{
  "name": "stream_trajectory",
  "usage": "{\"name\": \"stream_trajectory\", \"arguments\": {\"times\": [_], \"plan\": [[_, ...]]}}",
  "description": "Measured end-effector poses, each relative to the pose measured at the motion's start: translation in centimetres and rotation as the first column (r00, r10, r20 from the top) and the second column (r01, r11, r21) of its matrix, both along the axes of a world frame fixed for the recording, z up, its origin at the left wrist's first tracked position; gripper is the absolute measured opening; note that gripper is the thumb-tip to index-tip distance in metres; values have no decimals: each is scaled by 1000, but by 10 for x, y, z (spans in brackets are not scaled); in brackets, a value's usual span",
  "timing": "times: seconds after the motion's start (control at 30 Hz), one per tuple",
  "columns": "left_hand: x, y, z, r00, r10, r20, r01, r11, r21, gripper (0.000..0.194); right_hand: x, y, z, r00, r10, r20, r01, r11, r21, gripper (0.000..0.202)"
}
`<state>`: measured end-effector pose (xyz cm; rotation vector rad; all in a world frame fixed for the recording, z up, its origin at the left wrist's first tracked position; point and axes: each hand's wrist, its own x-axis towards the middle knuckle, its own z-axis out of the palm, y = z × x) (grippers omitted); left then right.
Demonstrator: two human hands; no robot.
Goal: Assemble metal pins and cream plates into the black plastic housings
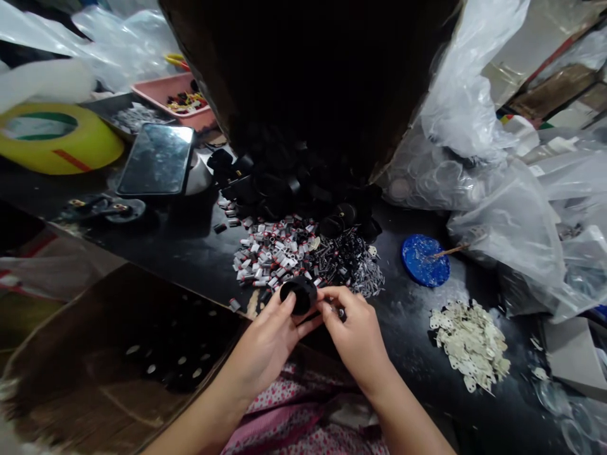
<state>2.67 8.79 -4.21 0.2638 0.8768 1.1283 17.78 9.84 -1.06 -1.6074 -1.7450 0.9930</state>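
Bench (403,341) dark, cluttered. Left hand (271,330), grip closed round black cup (300,296) at bench's near edge; right hand (351,323) beside it, can't tell whether grip holds anything. Cup likely light, stiff, slick: take by outer wall.

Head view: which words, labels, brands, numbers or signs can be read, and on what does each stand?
None can be read.
Tape: red strip, no legible letters.
Phone: dark screen, no legible words.
Blue lid: no legible print.
Black cup: too dark and small to tell if marked.
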Motion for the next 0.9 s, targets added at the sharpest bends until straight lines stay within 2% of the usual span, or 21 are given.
{"name": "stream_trajectory", "arguments": {"times": [0.17,0.37,0.5,0.53,0.6,0.7,0.8,0.9], "plan": [[0,-2,-5,996,20,-83,-12,995,98,28,2,1,-1,993,31,-113,-34,999,-25,25],[-5,-7,-11,990,44,-136,-30,994,105,32,1,0,2,987,135,84,-142,987,73,26],[-6,-6,-9,981,77,-179,-59,993,102,30,3,9,3,986,158,56,-160,986,37,21],[-6,-4,-8,977,99,-188,-80,992,102,29,3,14,2,984,141,108,-147,988,54,20],[-3,1,-6,970,157,-186,-139,985,106,28,3,27,1,943,89,320,-132,985,114,18],[3,9,-2,969,210,-127,-198,975,97,25,-2,44,-2,786,48,616,-181,971,155,18],[9,16,3,974,215,-78,-210,976,59,18,-7,52,-5,712,52,700,-228,960,160,14],[12,21,6,969,238,-57,-237,971,26,14,-5,50,-5,720,60,692,-240,956,167,11]]}}
